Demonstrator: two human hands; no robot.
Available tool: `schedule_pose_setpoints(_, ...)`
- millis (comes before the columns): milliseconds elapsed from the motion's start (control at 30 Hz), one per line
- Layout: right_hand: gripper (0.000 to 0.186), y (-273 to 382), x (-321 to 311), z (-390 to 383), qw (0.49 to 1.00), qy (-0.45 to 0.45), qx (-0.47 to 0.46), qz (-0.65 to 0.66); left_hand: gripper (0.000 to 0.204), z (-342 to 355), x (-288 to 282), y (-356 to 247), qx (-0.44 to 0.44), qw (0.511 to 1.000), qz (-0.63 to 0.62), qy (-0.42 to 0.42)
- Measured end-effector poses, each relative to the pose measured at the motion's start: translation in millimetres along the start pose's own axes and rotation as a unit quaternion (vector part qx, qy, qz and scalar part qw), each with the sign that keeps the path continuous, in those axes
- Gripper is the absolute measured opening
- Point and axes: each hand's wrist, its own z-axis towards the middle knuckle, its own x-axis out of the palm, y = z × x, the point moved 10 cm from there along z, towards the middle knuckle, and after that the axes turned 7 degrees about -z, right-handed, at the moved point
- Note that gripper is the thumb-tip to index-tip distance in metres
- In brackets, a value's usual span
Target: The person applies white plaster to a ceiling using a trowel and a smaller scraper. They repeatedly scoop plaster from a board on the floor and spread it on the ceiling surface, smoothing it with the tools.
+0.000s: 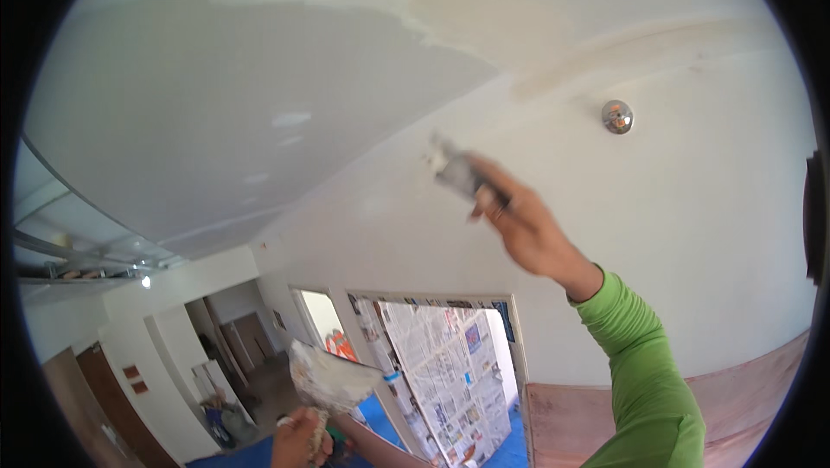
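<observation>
My right hand (527, 226), in a green sleeve, is raised in front of the white wall (692, 243). Its fingers are closed on a putty knife (462, 176), blurred by motion, with pale filler at its tip near the line where wall meets ceiling (216, 96). Whether the blade touches the wall I cannot tell. Low in the view, my left hand (298, 440) grips the crusted handle of a broad scraper (333, 379). White filler coats the scraper's wide blade, which is held up below the right hand.
A round chrome fixture (617, 117) sticks out of the wall at right. Below stands a doorway with a newspaper-covered door (450, 373) and blue floor covering (510, 446). Pinkish-brown panelling (596, 420) lines the lower right. Metal framing (78, 252) shows in a ceiling opening at left.
</observation>
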Motion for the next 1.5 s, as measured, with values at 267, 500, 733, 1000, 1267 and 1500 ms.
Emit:
schedule_pose_setpoints(267,0.052,149.9,-85.5,16.9,0.776,-0.427,-0.355,-0.299,0.029,-16.3,-2.8,41.0,-0.037,0.999,-0.007,-0.010)
schedule_pose_setpoints(500,0.056,152.5,-75.4,49.4,0.705,-0.539,-0.326,-0.327,0.030,-42.6,-21.6,49.4,-0.069,0.996,-0.015,-0.046)
schedule_pose_setpoints(733,0.055,143.5,-53.7,75.8,0.682,-0.579,-0.270,-0.355,0.044,-64.4,-32.1,23.2,-0.031,0.984,0.165,-0.050)
schedule_pose_setpoints(1000,0.071,101.6,2.8,104.8,0.729,-0.559,-0.276,-0.281,0.051,-85.8,-33.1,30.9,-0.123,0.990,-0.004,-0.061)
schedule_pose_setpoints(1267,0.067,95.5,26.9,90.8,0.811,-0.449,-0.271,-0.258,0.052,-83.7,-17.3,23.4,-0.144,0.987,0.016,-0.064)
schedule_pose_setpoints(1500,0.066,149.6,-55.1,57.1,0.689,-0.567,-0.320,-0.317,0.052,-74.6,-18.8,38.7,-0.141,0.988,0.035,-0.057)
